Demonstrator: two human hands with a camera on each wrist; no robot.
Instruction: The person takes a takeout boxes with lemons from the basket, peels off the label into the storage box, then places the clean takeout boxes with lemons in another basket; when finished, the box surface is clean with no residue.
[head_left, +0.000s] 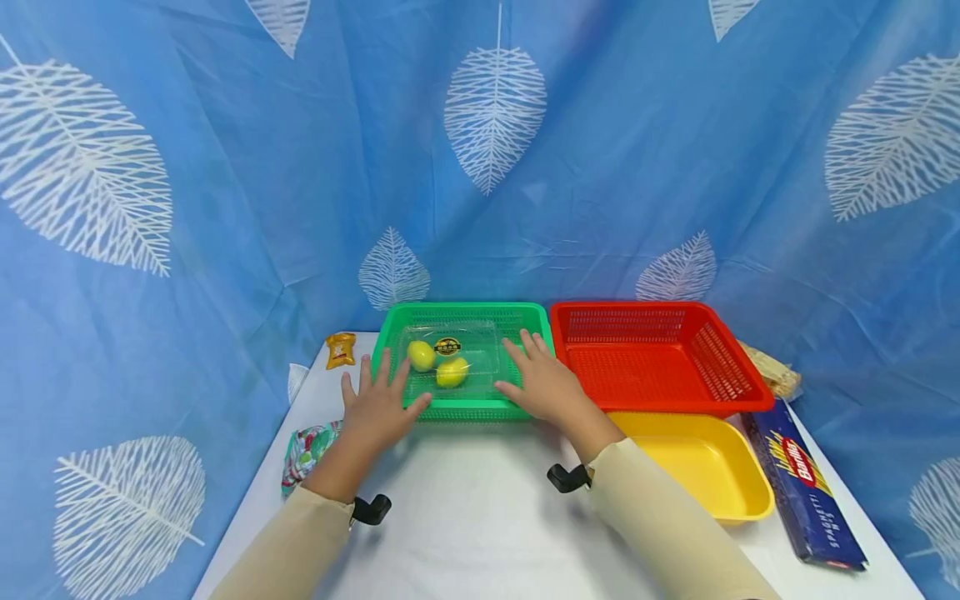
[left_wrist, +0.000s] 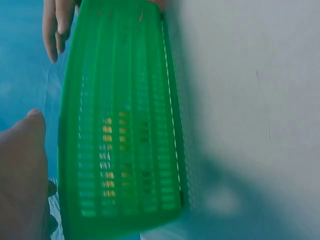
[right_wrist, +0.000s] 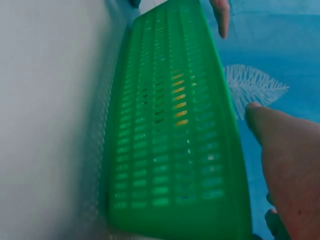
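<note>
A green basket stands on the table with a clear plastic box in it. Two yellow lemons show through the box, beside a dark round label. My left hand, fingers straight and spread, is over the basket's front left corner. Over its right side is my right hand, spread the same way. Whether either hand touches the basket or the box, I cannot tell. Both wrist views face the basket's slotted front wall, with yellow glimpsed through the slots.
Right of the green basket stands a red basket, with a yellow tub in front. A blue spaghetti box and a clear bag lie far right. On the left are an orange packet and a colourful packet. A blue curtain hangs behind.
</note>
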